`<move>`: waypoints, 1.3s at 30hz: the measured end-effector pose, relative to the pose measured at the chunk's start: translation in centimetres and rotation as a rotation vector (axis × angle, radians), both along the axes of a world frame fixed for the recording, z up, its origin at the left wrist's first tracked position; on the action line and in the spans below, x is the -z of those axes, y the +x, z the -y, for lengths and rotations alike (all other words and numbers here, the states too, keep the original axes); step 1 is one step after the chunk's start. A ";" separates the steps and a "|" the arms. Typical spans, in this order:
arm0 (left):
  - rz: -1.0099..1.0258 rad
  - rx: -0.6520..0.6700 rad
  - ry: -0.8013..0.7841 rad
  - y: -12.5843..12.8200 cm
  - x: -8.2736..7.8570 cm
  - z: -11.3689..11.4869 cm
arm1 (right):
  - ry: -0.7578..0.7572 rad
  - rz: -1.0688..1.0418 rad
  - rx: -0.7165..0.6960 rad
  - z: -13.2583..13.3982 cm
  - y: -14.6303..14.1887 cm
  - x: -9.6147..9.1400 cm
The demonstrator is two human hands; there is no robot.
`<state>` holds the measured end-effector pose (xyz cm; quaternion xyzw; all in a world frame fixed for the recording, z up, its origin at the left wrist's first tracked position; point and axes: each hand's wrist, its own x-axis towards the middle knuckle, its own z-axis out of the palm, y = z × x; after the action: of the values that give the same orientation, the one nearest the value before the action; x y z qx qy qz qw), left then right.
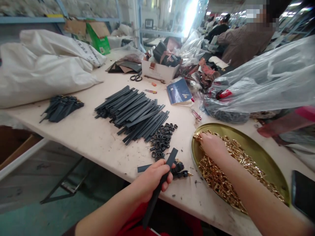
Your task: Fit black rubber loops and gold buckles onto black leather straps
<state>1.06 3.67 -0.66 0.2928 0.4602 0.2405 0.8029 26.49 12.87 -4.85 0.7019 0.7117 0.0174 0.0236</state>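
My left hand [157,177] is closed round a dark leather strap strip [157,196], which runs lengthwise past the table's near edge. A second strip and a small bunch of black pieces with gold-coloured metal [179,167] lie beside that hand. Over the far left of a round gold tray [268,149], my right hand [213,146] has its fingers bent together at the small gold-coloured metal buckles [233,173]. A gold piece shows at its fingertips, partly hidden. Black loops [161,139] form a heap just beyond my left hand.
A large pile of dark strips [133,113] covers the table's middle. To the left are bundled straps [62,108] and white sacks [44,68]. Scissors [136,77], a cutter [150,91], a blue booklet [179,91] and a box [157,70] lie farther back. A phone [304,193] is at right.
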 end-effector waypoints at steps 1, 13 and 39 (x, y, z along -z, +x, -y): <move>0.000 0.000 -0.001 0.0 -0.1 0.1 | 0.003 0.006 -0.005 0.2 0.2 -0.1; -0.111 -0.025 0.290 0.7 -0.7 1.8 | -0.255 -1.816 0.248 10.4 -8.8 -3.9; -0.396 0.143 0.640 -2.2 -0.2 4.2 | -0.217 -2.106 0.406 15.8 -12.8 -3.4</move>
<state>-1.12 -0.51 -0.41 0.6008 0.4863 0.2542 0.5813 13.68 -2.89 -1.44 0.4631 0.2421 -0.6628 -0.5363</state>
